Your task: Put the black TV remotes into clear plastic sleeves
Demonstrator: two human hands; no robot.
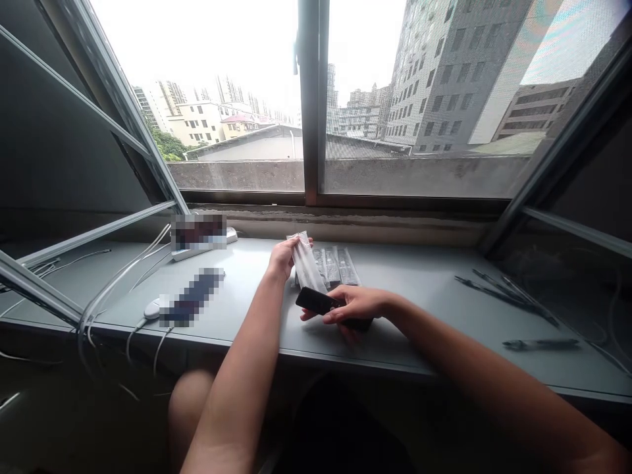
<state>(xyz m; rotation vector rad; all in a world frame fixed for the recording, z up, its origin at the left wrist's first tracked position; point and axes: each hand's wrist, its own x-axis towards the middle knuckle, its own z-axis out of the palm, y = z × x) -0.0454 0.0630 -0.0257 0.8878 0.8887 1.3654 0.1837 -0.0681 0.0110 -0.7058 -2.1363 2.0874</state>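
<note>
A clear plastic sleeve [308, 264] is held near its top end by my left hand [283, 258], tilted above the table. My right hand [356, 304] is closed round a black remote-like object [316, 301], whose far end lies at the sleeve's lower end. Whether the remote touches the sleeve or is partly in it cannot be made out. Behind the sleeve, several wrapped dark items [340, 264] lie side by side on the grey table [419, 276]. Another dark thing, mostly hidden, shows under my right hand.
White cables [106, 276] and a power strip [205, 247] are at the left, with a blurred dark object [192, 299] nearer the front edge. Dark cables or pens [508, 296] and a pen-like item [540, 344] lie at the right. A window stands behind the table.
</note>
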